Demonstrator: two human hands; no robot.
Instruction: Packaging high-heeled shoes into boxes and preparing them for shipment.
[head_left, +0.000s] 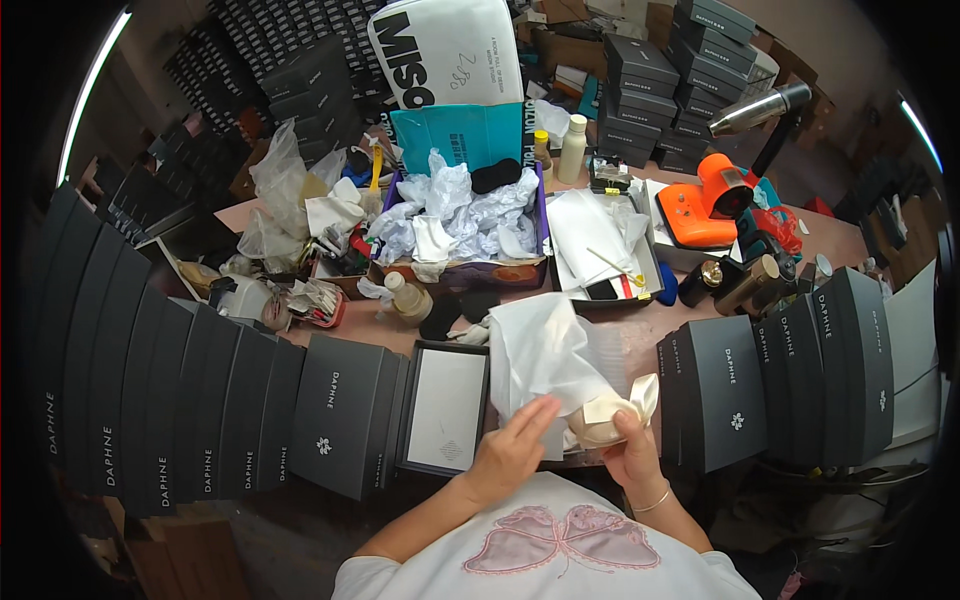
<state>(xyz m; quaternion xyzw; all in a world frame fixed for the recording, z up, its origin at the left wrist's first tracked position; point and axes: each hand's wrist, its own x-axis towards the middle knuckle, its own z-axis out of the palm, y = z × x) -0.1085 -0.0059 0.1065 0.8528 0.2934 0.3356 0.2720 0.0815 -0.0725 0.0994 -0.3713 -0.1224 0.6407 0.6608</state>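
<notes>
My right hand (632,452) grips a cream shoe (598,432) with a strap or bow-like loop standing up at its right side. White tissue paper (535,345) spreads from the shoe toward the back of the table and partly covers it. Against the paper's near edge rests my left hand (512,450), its fingers stretched out and its thumb side hard to see. Just left of the paper stands an open dark grey shoe box (410,455), with a pale sheet (445,400) inside it.
Rows of dark shoe boxes (340,410) flank me on the left, and more boxes (715,390) on the right. Behind the paper are a purple carton (462,276) of crumpled tissue, a small bottle (408,298), a white-filled tray (590,240) and an orange device (700,210).
</notes>
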